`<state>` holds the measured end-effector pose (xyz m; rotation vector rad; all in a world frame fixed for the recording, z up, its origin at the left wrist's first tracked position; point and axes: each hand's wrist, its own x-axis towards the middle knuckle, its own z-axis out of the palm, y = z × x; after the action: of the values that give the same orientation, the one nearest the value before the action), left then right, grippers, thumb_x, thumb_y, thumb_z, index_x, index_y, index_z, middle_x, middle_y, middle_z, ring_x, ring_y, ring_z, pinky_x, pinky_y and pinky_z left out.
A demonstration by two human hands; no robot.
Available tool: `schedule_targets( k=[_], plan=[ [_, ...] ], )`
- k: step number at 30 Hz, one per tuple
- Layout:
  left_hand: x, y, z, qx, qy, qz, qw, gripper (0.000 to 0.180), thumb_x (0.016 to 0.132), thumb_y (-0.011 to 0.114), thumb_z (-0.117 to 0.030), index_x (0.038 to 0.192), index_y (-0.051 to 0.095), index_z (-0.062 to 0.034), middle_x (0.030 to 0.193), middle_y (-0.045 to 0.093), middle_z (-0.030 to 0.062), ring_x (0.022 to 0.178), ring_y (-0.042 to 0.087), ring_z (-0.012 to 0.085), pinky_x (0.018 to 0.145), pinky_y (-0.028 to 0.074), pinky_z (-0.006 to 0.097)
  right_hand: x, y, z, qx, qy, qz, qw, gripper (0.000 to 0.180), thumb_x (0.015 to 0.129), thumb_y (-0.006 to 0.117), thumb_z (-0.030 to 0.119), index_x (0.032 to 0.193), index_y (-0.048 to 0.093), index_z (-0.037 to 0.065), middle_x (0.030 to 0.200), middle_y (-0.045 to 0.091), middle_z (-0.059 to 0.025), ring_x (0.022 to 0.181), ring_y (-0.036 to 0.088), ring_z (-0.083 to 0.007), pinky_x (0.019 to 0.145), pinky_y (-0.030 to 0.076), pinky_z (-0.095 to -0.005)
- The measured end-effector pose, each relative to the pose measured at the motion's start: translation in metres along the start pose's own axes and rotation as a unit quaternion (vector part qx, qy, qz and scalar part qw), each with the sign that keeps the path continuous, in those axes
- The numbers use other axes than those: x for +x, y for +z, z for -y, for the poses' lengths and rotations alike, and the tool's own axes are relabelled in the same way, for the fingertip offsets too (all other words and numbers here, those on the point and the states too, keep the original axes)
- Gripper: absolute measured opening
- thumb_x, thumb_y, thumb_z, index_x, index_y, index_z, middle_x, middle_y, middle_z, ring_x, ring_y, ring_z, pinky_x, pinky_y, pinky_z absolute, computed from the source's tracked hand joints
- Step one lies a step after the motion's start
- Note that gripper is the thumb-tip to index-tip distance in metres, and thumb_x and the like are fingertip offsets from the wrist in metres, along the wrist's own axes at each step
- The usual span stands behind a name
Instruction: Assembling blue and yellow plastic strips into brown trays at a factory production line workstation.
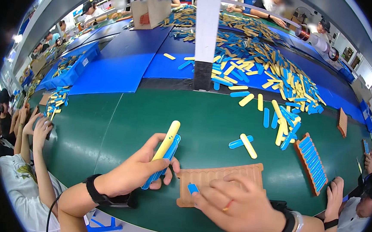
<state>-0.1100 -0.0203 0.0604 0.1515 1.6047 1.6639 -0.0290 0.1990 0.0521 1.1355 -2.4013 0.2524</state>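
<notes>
My left hand (145, 167) is closed around a small stack of flat, round-ended strips, a yellow strip (166, 141) on top and blue strips (171, 151) beneath it. In my right hand (242, 205), the fingers pinch a blue strip (193, 189), mostly hidden under them. That strip is over the left part of a brown grooved tray (221, 172), which lies on the green table before me. The right hand covers much of the tray. Past the tray, a loose yellow strip (248, 146) lies across a blue strip (236, 142).
A tray filled with blue strips (312, 163) stands at the right, with another brown tray (342, 122) beyond it. A large heap of blue and yellow strips (284, 71) spreads past a white post (206, 27). A blue bin (75, 67) is at far left. People work on both sides.
</notes>
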Motion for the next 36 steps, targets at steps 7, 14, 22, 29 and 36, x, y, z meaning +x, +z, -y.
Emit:
schedule_targets(
  k=[7,14,22,29,36],
  plan=[
    [-0.014,-0.02,0.001,-0.069,0.027,0.021,0.997,0.047,0.089,0.047,-0.008,0.128,0.021,-0.0132,0.084,0.051,0.0087,0.064,0.049,0.0127,0.048,0.036,0.022,0.0,0.016,0.022,0.084,0.085,0.107,0.987,0.033,0.071,0.068,0.021,0.101,0.064,0.009,0.103,0.054,-0.0037,0.101,0.052,-0.0188,0.084,0.041,-0.0373],
    [-0.013,-0.021,0.009,-0.08,-0.028,0.08,0.993,0.033,0.09,0.05,-0.015,0.12,0.039,-0.0077,0.077,0.043,0.0005,0.061,0.038,0.0074,0.05,0.033,0.02,0.02,0.012,0.016,0.077,0.142,0.136,0.977,0.032,0.071,0.069,0.02,0.102,0.065,0.016,0.11,0.054,-0.0038,0.104,0.05,-0.0231,0.088,0.037,-0.0404],
    [-0.017,-0.015,0.011,-0.059,-0.039,0.168,0.983,0.038,0.093,0.047,-0.02,0.127,0.033,-0.0119,0.079,0.039,-0.0041,0.062,0.032,0.0032,0.051,0.027,0.018,0.052,0.019,-0.015,0.362,0.354,-0.016,0.862,0.024,0.083,0.063,0.017,0.105,0.062,0.006,0.083,0.06,-0.0064,0.075,0.056,-0.0157,0.062,0.041,-0.0246],
    [-0.02,-0.014,0.013,-0.049,-0.057,0.177,0.981,0.036,0.093,0.046,-0.016,0.125,0.03,-0.012,0.079,0.042,-0.0014,0.058,0.034,0.0048,0.049,0.027,0.019,0.058,0.013,-0.024,0.34,0.408,-0.119,0.839,0.012,0.079,0.067,0.014,0.081,0.068,0.002,0.07,0.064,-0.0071,0.063,0.057,-0.014,0.059,0.043,-0.0252],
    [-0.022,-0.011,0.01,-0.07,-0.048,0.059,0.995,0.026,0.092,0.048,-0.015,0.112,0.033,-0.011,0.071,0.041,0.0016,0.055,0.036,0.0082,0.044,0.028,0.021,0.026,-0.011,0.016,0.203,0.263,0.042,0.942,0.012,0.075,0.07,0.009,0.086,0.068,0.004,0.071,0.065,-0.0079,0.059,0.062,-0.0163,0.053,0.047,-0.0238]
  ],
)
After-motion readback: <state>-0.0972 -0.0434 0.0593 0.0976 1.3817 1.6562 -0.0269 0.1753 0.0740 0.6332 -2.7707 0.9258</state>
